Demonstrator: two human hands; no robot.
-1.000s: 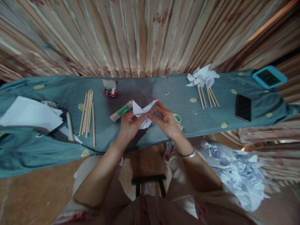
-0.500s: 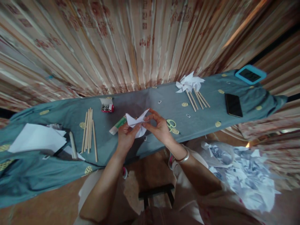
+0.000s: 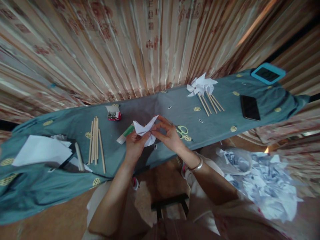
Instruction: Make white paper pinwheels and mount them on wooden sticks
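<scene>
A folded white paper pinwheel is held between both hands above the table's middle. My left hand pinches its lower left side, thumb on top. My right hand grips it from the right, thumb and fingertips near its centre; whether a pin is between them is too small to tell. Behind my left hand lies a green and white glue stick or tube, partly hidden. Green-handled scissors rest just beyond my right hand, their blades covered by it.
Wooden sticks, a small red box of metal pins and paper sheets lie left. Finished pinwheels, a phone and a blue-framed device stand right. A bag of paper pieces sits below the right edge.
The camera view has turned and shifted, so the table appears lower and tilted. Both hands keep their hold on the paper pinwheel, with barely any finger movement.
</scene>
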